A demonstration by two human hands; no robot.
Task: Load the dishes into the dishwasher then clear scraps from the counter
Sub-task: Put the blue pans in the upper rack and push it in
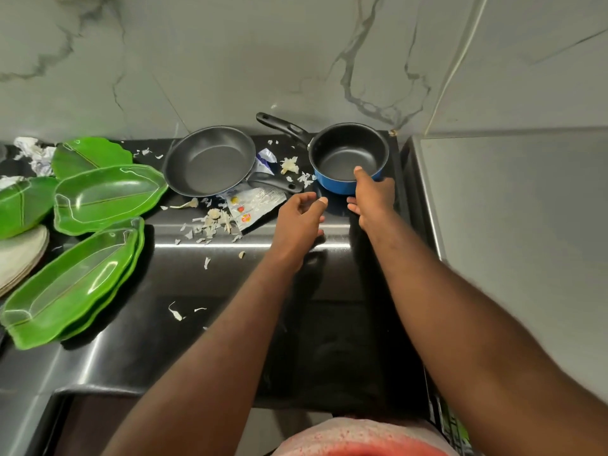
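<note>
1. At the far left, crumpled paper [34, 154] lies against the wall, and a stack of pale round plates [19, 255] sits at the frame's edge.
2. Green leaf-shaped plates [108, 197] overlap each other across the left part of the glossy black bench [197, 324]. One pair is nested near the front.
3. A black frying pan [210, 161] rests near the back, with its handle pointing right and toward the person.
4. Pale peel scraps [214, 222] are scattered in front of the pan. A torn silver sachet [256, 205] lies among them, and a few scraps lie nearer the front edge.
5. The left hand [301, 218] hovers just past the end of the pan handle. Its fingers are loosely curled with a narrow gap to the thumb, and it holds nothing.
6. A blue saucepan [348, 156] with a black inside stands at the back right, its handle pointing back and left.
7. The right hand [373, 195] grips the saucepan's near wall, with the thumb hooked over the rim and the fingers curled below outside.
8. A grey-veined marble wall [230, 60] rises behind the bench, and a plain grey surface [510, 225] borders it on the right.
</note>
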